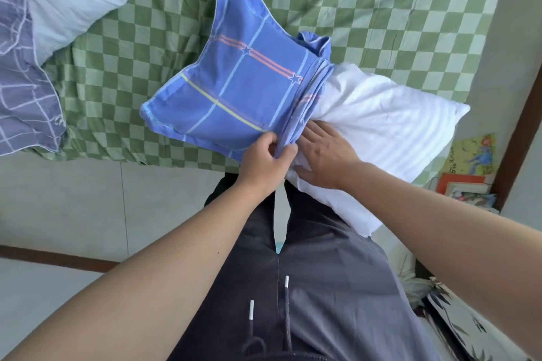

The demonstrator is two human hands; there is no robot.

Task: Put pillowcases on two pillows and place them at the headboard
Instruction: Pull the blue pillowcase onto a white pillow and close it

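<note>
Left hand [268, 160] pinches bunched blue plaid cotton pillowcase [234, 91], right hand [325, 155] flat on white striped pillow [381, 126]; best pull hem evenly rightward.

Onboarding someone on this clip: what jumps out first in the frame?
The blue pillowcase at centre, pulled about halfway over a white pillow whose bare end sticks out to the right. The left hand pinches the bunched case edge while the right hand lies flat on the pillow beside it. Behind them is the green checked sheet, with a second pillow at upper left partly in a purple case.
</note>
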